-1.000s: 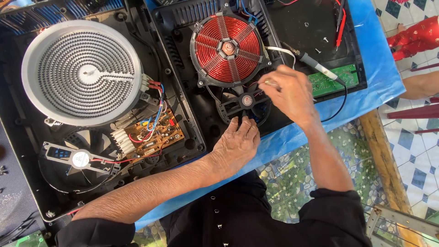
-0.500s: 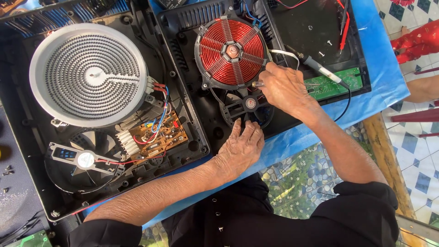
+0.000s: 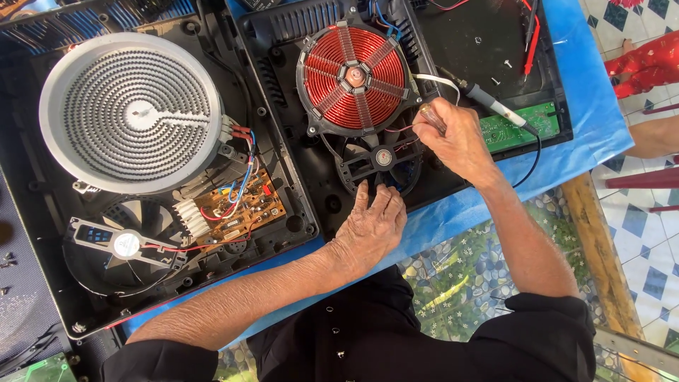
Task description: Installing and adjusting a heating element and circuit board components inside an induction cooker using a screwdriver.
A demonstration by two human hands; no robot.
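The left hand lies open and flat on the black plastic cooker housing beside its round cooling fan, steadying it, while the right hand grips a clear-handled screwdriver pointed toward the copper-red induction coil.

Round white label on left fan hub.

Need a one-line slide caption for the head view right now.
Left hand rests by the fan of an opened cooker; right hand holds a screwdriver beside the copper coil.
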